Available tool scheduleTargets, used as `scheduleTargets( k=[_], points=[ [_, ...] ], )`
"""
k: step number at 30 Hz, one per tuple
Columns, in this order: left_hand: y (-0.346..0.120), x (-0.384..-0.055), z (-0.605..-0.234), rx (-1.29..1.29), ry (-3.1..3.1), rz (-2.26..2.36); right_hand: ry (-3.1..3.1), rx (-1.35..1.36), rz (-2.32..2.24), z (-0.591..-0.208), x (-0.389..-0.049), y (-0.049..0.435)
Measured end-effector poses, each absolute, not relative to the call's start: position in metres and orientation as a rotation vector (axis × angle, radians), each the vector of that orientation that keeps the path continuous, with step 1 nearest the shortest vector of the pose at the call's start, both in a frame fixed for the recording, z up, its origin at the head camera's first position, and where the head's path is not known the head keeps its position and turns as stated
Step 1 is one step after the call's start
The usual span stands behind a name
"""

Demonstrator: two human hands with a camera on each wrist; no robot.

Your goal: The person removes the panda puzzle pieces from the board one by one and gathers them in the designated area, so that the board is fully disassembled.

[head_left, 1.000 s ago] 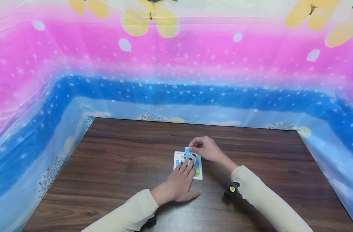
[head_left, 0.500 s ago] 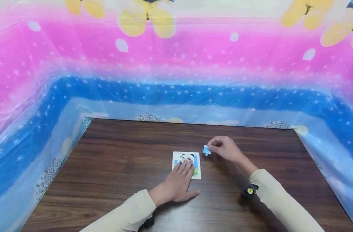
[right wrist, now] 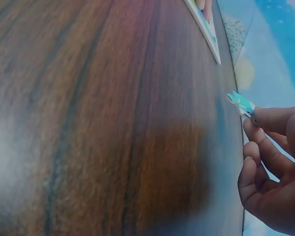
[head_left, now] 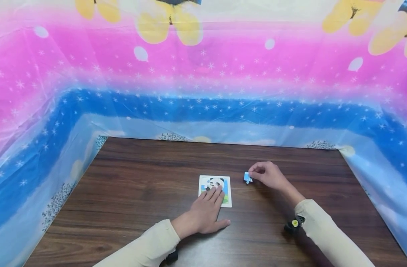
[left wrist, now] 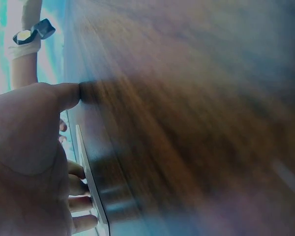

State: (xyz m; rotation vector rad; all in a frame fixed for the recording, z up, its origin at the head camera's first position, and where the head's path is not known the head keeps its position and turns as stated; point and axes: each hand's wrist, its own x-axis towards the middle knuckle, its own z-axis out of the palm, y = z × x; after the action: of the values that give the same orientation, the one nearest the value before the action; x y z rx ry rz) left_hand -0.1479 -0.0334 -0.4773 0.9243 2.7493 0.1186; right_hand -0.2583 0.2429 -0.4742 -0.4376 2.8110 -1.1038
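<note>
On the wooden table (head_left: 140, 178): panda puzzle (head_left: 218, 181), lying flat.
Left hand (head_left: 207, 215): laid across its lower part, fingers straight.
Right hand (head_left: 269, 175): pinching blue piece (head_left: 247, 177) to the puzzle's right (other fingers curled).

We've got a lane of bare tabletop (head_left: 146, 178) between the panda board (head_left: 226, 188) and the blue piece (head_left: 247, 177) pinched by the right hand (head_left: 269, 175). Board's far edge is free for us; near part isn't, left hand (head_left: 208, 213) lies over it. More room left of the board and beyond it, up to the printed cloth (head_left: 203, 109), which walls off far, left and right sides. Near side: sleeves (head_left: 333, 235) cut across, leaving us a wedge between.
</note>
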Motion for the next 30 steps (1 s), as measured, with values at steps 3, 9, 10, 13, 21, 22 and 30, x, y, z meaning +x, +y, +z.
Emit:
scheduleTargets(
  k=[3, 9, 10, 13, 21, 22, 30],
  points=[
    [-0.034, -0.146, -0.475, 0.926, 2.759, 0.109, 2.803, -0.447, -1.082, -0.477, -0.258, 0.246],
    [-0.034, -0.144, -0.475, 0.936, 2.782, 0.091, 2.816, -0.457, -1.044, -0.486, -0.26, 0.251],
    [-0.034, -0.144, -0.476, 0.94, 2.786, 0.085, 2.825, -0.452, -1.036, -0.487, -0.261, 0.252],
    [-0.034, -0.144, -0.477, 0.951, 2.8, 0.056, 2.853, -0.439, -1.008, -0.491, -0.263, 0.253],
    [-0.034, -0.143, -0.478, 0.944, 2.816, 0.051, 2.863, -0.406, -0.976, -0.49, -0.263, 0.249],
    [-0.033, -0.144, -0.478, 0.943, 2.818, 0.054, 2.864, -0.403, -0.98, -0.489, -0.264, 0.248],
    [-0.032, -0.146, -0.477, 0.944, 2.832, 0.015, 2.882, -0.464, -1.019, -0.475, -0.267, 0.232]
  ],
)
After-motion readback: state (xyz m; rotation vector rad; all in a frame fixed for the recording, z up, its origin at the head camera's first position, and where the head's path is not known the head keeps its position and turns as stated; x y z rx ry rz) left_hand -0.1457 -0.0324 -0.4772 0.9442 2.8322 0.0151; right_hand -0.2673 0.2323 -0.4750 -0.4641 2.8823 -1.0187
